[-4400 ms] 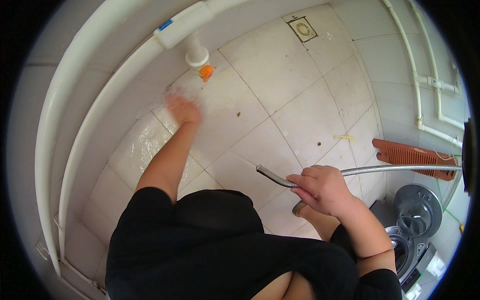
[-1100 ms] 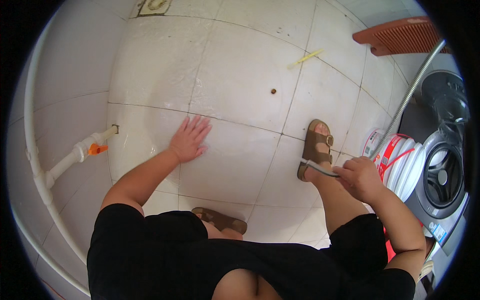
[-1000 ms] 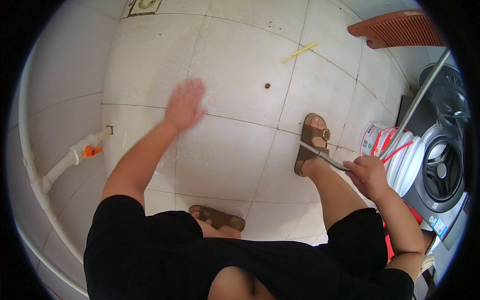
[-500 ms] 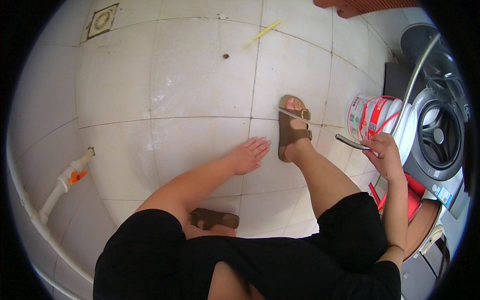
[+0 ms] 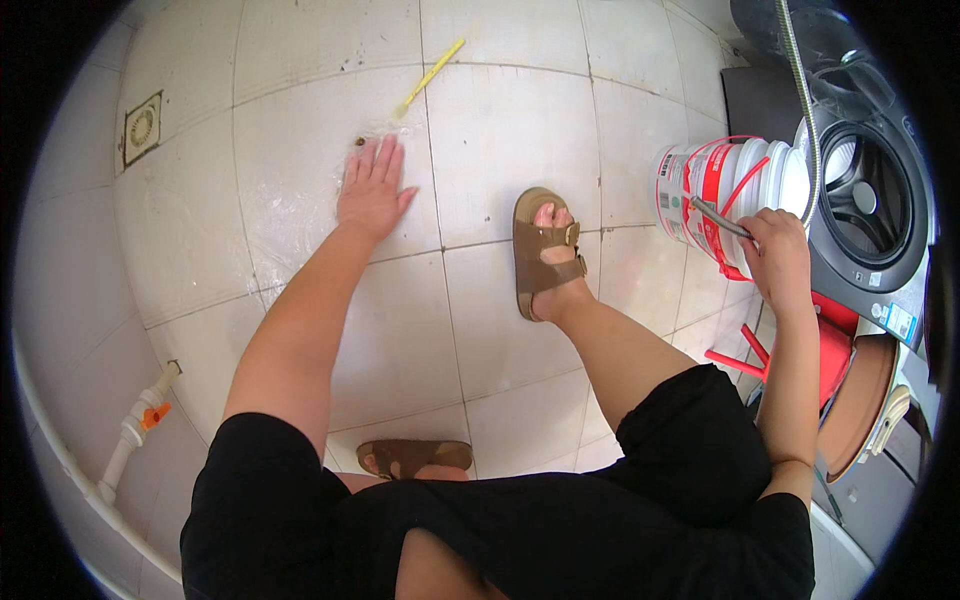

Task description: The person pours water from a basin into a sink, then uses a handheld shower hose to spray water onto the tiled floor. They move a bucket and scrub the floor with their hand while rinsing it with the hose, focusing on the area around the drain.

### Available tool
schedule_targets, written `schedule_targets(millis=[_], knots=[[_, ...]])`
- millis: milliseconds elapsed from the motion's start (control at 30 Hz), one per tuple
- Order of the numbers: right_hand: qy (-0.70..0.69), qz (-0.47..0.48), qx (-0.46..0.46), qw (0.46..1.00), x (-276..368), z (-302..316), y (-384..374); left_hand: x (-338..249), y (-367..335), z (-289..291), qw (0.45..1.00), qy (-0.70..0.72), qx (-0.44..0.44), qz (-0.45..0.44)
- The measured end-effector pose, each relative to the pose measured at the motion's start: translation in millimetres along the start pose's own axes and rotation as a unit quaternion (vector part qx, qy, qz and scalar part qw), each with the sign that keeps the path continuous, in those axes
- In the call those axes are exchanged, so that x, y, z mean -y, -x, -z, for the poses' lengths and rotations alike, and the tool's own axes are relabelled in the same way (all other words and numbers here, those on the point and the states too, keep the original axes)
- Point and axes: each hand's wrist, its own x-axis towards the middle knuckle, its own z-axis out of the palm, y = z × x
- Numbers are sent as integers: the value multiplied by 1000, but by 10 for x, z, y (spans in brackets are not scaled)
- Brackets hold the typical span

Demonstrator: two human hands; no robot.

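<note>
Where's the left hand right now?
In the head view, the left hand is spread flat on the wet floor tile, upper left of centre, just below the yellow stick and left of the sandalled foot.

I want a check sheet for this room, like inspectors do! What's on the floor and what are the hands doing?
Surface: pale tiled floor, wet sheen by the left hand.
Job's things: thin metal hose end.
Clutter: yellow stick, white-and-red plastic bucket.
Grippers: left hand flat, fingers spread, on a tile; right hand shut on the hose end.
Cables: ribbed metal hose running up.
Surroundings: grey front-loading washing machine, square floor drain, white pipe.
</note>
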Motion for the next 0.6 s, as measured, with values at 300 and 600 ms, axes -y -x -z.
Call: schedule_targets(millis=[300,600], knots=[[-123,-37,-23,991,31,-50,-284,-269,692,261,967,101,144,-186],[-260,12,-50,964,535,173,-879,1278,646,692,974,-60,-53,213]])
